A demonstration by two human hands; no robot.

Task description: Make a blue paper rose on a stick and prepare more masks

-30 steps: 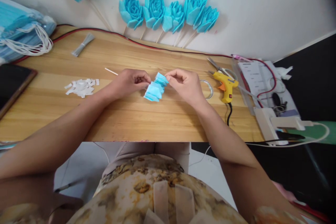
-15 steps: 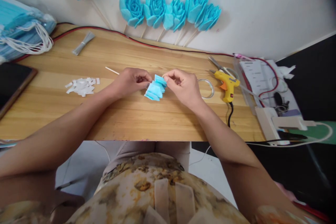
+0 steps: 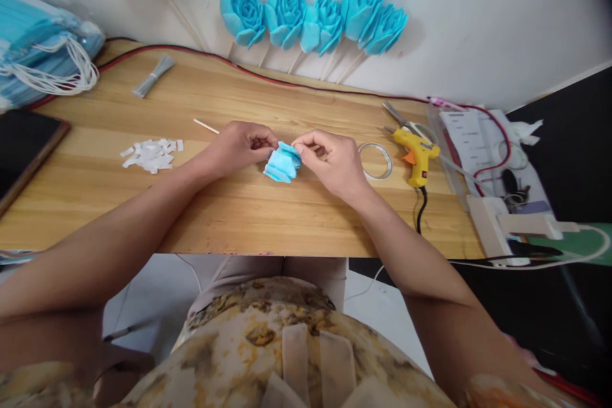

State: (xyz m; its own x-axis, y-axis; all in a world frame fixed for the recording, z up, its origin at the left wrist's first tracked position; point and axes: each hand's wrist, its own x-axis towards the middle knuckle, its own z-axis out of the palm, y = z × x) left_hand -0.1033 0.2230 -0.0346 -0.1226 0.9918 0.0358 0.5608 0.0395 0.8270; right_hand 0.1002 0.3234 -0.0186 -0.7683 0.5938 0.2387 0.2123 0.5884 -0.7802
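Note:
A small blue flower (image 3: 282, 164) with layered petals is held over the table between my two hands. My left hand (image 3: 248, 143) is closed at the flower's left side; a thin wooden stick (image 3: 206, 125) juts out behind that hand, its far part hidden. With thumb and index finger, my right hand (image 3: 327, 156) pinches a petal at the flower's upper right edge. Just right of that hand lies a roll of tape (image 3: 376, 161), flat on the wood.
Finished blue flowers (image 3: 287, 16) on sticks lean on the wall behind. White paper pieces (image 3: 150, 155), a bundle of grey ties (image 3: 153, 76) and blue masks (image 3: 52, 57) lie left. A yellow glue gun (image 3: 417, 152), scissors (image 3: 394, 114) and a power strip (image 3: 492, 229) are right.
The petal at the top of the flower, upright earlier, now lies folded down against it under my right fingers. My left hand has hardly moved.

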